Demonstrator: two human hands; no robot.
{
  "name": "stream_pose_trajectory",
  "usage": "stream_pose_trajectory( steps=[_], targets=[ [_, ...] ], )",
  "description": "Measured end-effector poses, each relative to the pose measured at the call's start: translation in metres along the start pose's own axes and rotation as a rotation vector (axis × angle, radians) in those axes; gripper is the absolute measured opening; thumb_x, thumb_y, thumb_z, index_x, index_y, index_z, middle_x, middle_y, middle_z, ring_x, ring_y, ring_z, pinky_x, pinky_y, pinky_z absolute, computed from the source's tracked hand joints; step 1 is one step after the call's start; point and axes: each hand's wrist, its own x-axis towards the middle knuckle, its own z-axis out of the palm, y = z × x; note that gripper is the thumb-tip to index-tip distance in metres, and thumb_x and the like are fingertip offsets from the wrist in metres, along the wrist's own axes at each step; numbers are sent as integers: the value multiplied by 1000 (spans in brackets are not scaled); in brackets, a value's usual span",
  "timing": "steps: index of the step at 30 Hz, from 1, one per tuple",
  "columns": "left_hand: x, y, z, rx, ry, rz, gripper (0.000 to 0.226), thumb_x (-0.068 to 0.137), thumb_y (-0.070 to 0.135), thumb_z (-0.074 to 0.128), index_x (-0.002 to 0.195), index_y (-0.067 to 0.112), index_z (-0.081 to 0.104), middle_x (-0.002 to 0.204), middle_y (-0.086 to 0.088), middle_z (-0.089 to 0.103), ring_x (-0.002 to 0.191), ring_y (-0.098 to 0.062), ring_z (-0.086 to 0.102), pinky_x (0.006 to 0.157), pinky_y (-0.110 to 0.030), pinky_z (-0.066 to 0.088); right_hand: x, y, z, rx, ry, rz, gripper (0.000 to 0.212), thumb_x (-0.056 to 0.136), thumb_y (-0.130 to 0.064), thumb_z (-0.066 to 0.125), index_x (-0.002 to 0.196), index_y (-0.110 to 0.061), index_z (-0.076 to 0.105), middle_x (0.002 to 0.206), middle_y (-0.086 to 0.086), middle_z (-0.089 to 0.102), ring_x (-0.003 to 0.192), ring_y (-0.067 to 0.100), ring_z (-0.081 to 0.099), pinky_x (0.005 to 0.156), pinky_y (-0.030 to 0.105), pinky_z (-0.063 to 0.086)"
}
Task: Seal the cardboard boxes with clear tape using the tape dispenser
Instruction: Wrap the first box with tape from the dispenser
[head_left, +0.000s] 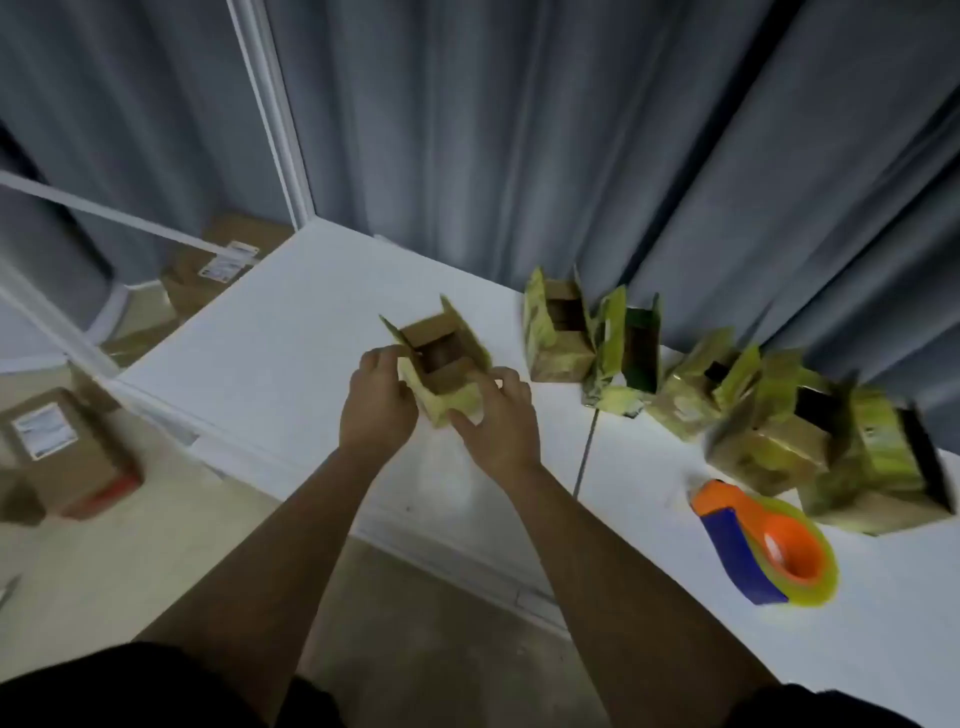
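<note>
- Gripping from both sides, the hands have one small open cardboard box (441, 364) between them on the white tabletop (291, 332), near its front edge.
- Left hand (379, 400) curls its fingers round the box's left side, fingertips up by a raised flap.
- Right hand (498, 421) clamps the right side, thumb pressed on the yellow-green front face, fingers over the top edge.
- Box flaps stand up; the inside is dark and brown.
- More open boxes (727, 395) of the same yellow-green print are lined along the grey curtain (519, 130) to the right, well apart from the hands.
- Tape dispenser (763, 545), orange and blue with a yellowish roll, lies untouched on the tabletop near the right.
- Brown parcels (62, 452) with white labels sit on the floor at left; the print is too blurred to read.
</note>
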Motion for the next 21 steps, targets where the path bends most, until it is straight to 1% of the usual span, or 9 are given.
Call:
stream_pose_trajectory(
  steps=[2, 5, 7, 8, 11, 13, 15, 18, 21],
  targets=[
    [13, -27, 16, -83, 90, 9, 45, 88, -5, 44, 132, 8, 46, 136, -15, 44, 121, -32, 46, 98, -42, 41, 14, 2, 29, -123, 64, -105, 48, 83, -39, 69, 124, -15, 58, 125, 10, 51, 111, 30, 46, 88, 40, 41],
    [25, -53, 43, -189, 155, 44, 46, 91, -3, 44, 135, 10, 42, 139, -12, 40, 125, -28, 44, 104, -42, 38, 31, 13, 65, -129, 309, -202, 13, 82, -24, 70, 90, -13, 69, 95, 6, 64, 85, 30, 57, 70, 36, 43],
    [29, -61, 58, -259, 185, 79, 48, 91, -1, 44, 137, 12, 40, 141, -9, 38, 127, -25, 43, 106, -39, 37, 31, 26, 77, -126, 430, -242, 5, 80, -19, 65, 80, -14, 66, 86, 2, 64, 78, 28, 57, 66, 35, 42],
    [29, -61, 61, -297, 195, 77, 49, 91, -1, 43, 138, 13, 38, 142, -7, 37, 128, -24, 42, 106, -36, 36, 31, 31, 79, -139, 389, -248, 9, 80, -20, 62, 86, -15, 65, 91, 1, 63, 84, 27, 56, 71, 36, 41],
    [27, -57, 69, -396, 225, 79, 51, 90, -3, 41, 138, 14, 38, 140, -3, 38, 129, -21, 41, 102, -29, 35, 31, 40, 85, -161, 211, -242, 36, 83, -33, 59, 118, -22, 57, 120, -5, 54, 111, 21, 43, 88, 36, 30],
    [15, -54, 68, -426, 247, 98, 51, 90, -4, 40, 137, 15, 39, 134, 2, 40, 127, -18, 42, 98, -25, 35, 27, 32, 87, -219, 245, -252, 29, 90, -39, 55, 113, -24, 64, 116, -3, 57, 111, 22, 43, 84, 35, 25],
    [0, -55, 64, -423, 227, 106, 50, 91, -4, 41, 136, 15, 40, 131, 4, 39, 125, -17, 43, 96, -25, 35, 20, 25, 84, -226, 299, -191, 23, 95, -29, 51, 98, -17, 71, 103, 4, 62, 104, 29, 49, 77, 34, 22],
    [-21, -59, 50, -400, 194, 60, 50, 93, -1, 40, 140, 14, 36, 144, -5, 35, 128, -21, 43, 100, -28, 37, 0, 25, 70, -189, 214, -92, 24, 96, -23, 48, 102, -15, 71, 109, 6, 65, 104, 29, 50, 80, 36, 36],
    [-36, -61, 36, -351, 157, 29, 50, 92, 1, 41, 140, 14, 36, 146, -7, 34, 127, -23, 44, 93, -26, 37, -23, 23, 58, -35, 191, -89, 22, 95, -22, 53, 106, -15, 70, 114, 7, 65, 108, 28, 53, 87, 39, 44]
  ],
)
